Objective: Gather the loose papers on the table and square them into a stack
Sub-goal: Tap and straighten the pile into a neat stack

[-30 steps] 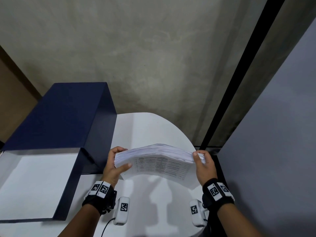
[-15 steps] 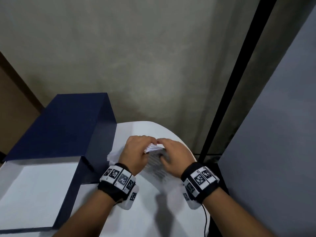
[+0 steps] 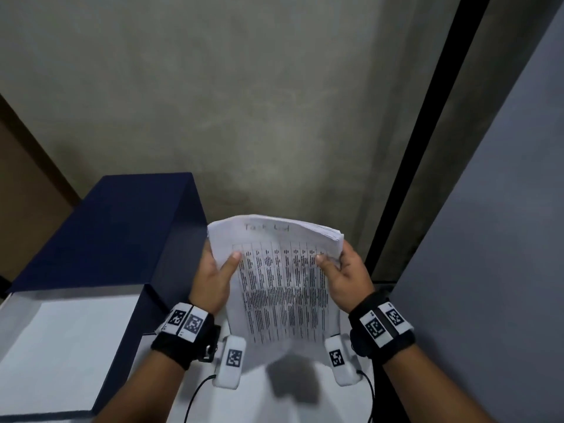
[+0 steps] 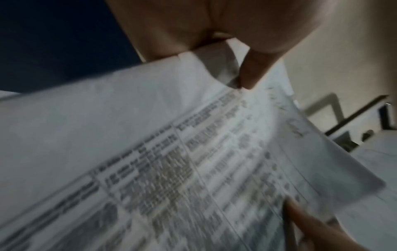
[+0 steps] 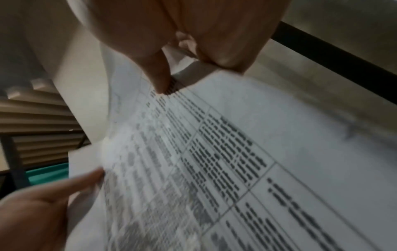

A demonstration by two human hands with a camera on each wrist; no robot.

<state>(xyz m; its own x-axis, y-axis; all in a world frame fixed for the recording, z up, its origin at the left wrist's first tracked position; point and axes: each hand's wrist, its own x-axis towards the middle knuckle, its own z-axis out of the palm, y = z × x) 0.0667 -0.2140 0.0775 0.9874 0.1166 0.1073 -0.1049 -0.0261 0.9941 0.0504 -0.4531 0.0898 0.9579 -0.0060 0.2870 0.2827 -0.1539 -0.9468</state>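
Papers (image 3: 283,279): one sheaf, held upright above table (image 3: 268,401), printed face toward person, long axis vertical, lower edge toward tabletop. Left hand (image 3: 213,279) pinches left edge, right hand (image 3: 345,276) pinches right edge; equally near. Top corners look fanned. Likely next: tap bottom edge down.

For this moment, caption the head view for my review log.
Both hands, left hand and right hand, hold the white printed paper stack upright above the white round table.
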